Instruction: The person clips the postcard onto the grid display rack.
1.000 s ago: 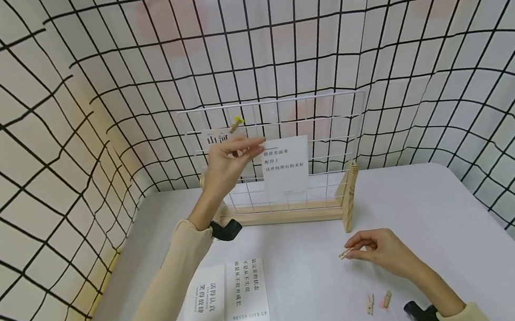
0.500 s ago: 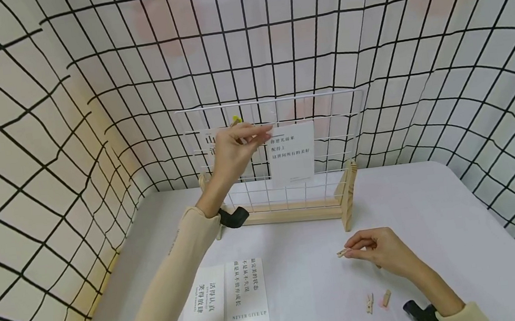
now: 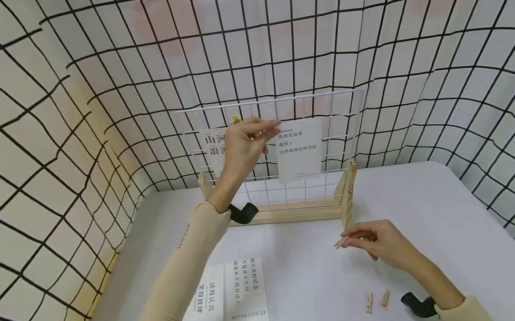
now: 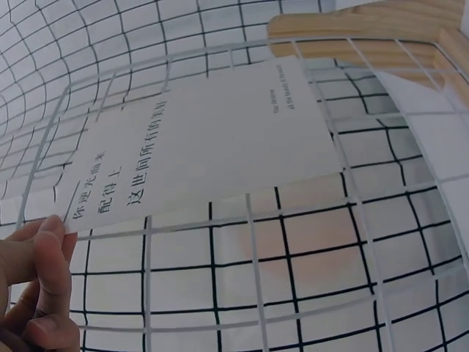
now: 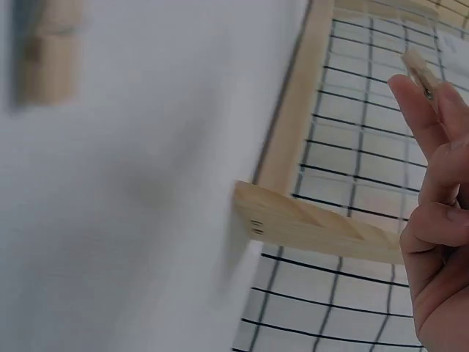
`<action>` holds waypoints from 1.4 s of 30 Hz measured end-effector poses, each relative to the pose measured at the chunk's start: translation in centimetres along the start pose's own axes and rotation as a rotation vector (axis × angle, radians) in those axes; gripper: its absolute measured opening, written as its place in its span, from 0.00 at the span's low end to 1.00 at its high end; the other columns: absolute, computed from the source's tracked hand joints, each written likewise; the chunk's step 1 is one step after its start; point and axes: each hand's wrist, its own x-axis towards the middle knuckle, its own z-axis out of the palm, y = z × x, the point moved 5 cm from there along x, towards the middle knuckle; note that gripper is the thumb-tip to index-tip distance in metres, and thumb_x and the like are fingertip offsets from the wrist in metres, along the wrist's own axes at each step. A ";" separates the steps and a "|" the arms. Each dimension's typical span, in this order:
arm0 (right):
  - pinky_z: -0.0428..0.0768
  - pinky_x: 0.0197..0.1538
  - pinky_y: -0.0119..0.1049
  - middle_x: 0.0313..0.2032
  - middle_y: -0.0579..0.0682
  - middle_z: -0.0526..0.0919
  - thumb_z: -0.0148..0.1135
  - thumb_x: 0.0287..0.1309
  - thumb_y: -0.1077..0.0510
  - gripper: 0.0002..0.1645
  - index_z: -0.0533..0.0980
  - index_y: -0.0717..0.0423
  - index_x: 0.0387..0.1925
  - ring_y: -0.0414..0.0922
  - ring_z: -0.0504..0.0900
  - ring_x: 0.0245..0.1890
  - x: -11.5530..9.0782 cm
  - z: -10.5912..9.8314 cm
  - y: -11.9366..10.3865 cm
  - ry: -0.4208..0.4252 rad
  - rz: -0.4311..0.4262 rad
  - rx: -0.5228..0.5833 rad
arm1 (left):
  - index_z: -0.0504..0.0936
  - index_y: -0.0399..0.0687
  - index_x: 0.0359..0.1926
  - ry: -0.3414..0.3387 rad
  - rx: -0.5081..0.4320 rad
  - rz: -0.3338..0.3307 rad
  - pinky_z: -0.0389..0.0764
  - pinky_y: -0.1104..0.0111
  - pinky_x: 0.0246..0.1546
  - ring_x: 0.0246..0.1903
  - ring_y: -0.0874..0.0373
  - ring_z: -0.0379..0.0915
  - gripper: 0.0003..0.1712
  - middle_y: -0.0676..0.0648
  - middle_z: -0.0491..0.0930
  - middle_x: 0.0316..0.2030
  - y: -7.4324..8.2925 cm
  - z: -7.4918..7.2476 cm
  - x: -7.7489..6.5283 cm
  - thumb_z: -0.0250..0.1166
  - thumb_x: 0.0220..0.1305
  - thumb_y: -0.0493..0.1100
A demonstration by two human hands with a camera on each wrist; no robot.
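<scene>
My left hand (image 3: pixel 247 143) pinches the upper left corner of a white printed card (image 3: pixel 301 150). That card hangs upright in front of a white wire grid rack (image 3: pixel 261 194) with a wooden base; in the left wrist view the card (image 4: pixel 212 139) lies along the wires. Another card (image 3: pixel 214 140) is on the rack's left side, partly behind my hand, with a yellow-topped clip (image 3: pixel 236 119) above it. Above the table at the right, my right hand (image 3: pixel 381 241) pinches a small wooden clothespin (image 3: pixel 340 243) between thumb and fingertips, also seen in the right wrist view.
Two printed cards, a left card (image 3: pixel 202 307) and a right card (image 3: pixel 246 294), lie side by side on the white table. A clothespin (image 3: pixel 369 303) and a pink-trimmed clothespin (image 3: pixel 385 298) lie below my right hand. The rack's wooden end (image 3: pixel 349 192) stands nearby. Black-grid cloth surrounds the table.
My left hand has moved the card right and upward along the rack. My right hand, holding the clothespin, has risen slightly toward the rack.
</scene>
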 end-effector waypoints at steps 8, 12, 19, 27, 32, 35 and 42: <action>0.65 0.17 0.31 0.30 0.41 0.86 0.70 0.65 0.60 0.09 0.86 0.48 0.46 0.35 0.64 0.15 3.0 -4.2 -4.5 0.215 -0.134 -0.152 | 0.92 0.46 0.44 0.080 0.118 0.044 0.60 0.52 0.74 0.16 0.55 0.80 0.10 0.45 0.91 0.37 0.4 0.3 -0.2 0.75 0.60 0.39; 0.60 0.19 0.32 0.35 0.43 0.88 0.73 0.59 0.64 0.11 0.87 0.48 0.43 0.36 0.61 0.16 4.8 -6.5 -7.4 0.331 -0.234 -0.196 | 0.92 0.46 0.44 0.091 0.116 0.032 0.60 0.54 0.73 0.16 0.56 0.80 0.10 0.46 0.91 0.36 0.6 0.3 -0.3 0.75 0.60 0.39; 0.59 0.20 0.33 0.34 0.32 0.83 0.74 0.59 0.63 0.10 0.88 0.52 0.43 0.39 0.61 0.18 8.1 -9.3 -12.2 0.434 -0.293 -0.197 | 0.92 0.45 0.44 0.106 0.120 0.045 0.61 0.54 0.73 0.16 0.55 0.81 0.10 0.44 0.90 0.35 0.7 0.4 -0.5 0.75 0.60 0.38; 0.57 0.21 0.30 0.35 0.30 0.82 0.74 0.61 0.61 0.08 0.88 0.54 0.43 0.38 0.60 0.18 10.9 -10.9 -15.9 0.471 -0.361 -0.227 | 0.92 0.46 0.43 0.126 0.126 0.045 0.62 0.53 0.73 0.16 0.55 0.80 0.10 0.45 0.90 0.35 0.4 0.5 -0.5 0.75 0.60 0.38; 0.56 0.20 0.29 0.38 0.45 0.89 0.74 0.63 0.57 0.09 0.89 0.53 0.44 0.37 0.60 0.16 12.0 -11.4 -17.2 0.495 -0.321 -0.260 | 0.92 0.45 0.43 0.127 0.135 0.039 0.60 0.52 0.74 0.16 0.55 0.81 0.10 0.45 0.91 0.36 0.4 0.6 -0.6 0.75 0.60 0.38; 0.54 0.19 0.29 0.37 0.52 0.91 0.74 0.62 0.56 0.10 0.89 0.53 0.44 0.37 0.59 0.15 12.5 -11.5 -17.7 0.504 -0.303 -0.278 | 0.92 0.44 0.44 0.121 0.135 0.039 0.66 0.54 0.69 0.16 0.54 0.81 0.10 0.44 0.90 0.36 0.4 0.6 -0.6 0.75 0.60 0.38; 0.53 0.19 0.28 0.39 0.54 0.92 0.73 0.63 0.56 0.09 0.90 0.54 0.43 0.38 0.58 0.16 13.0 -11.4 -18.4 0.515 -0.297 -0.291 | 0.92 0.45 0.43 0.139 0.162 0.059 0.64 0.53 0.72 0.16 0.55 0.81 0.10 0.45 0.90 0.35 0.6 0.6 -0.5 0.75 0.60 0.39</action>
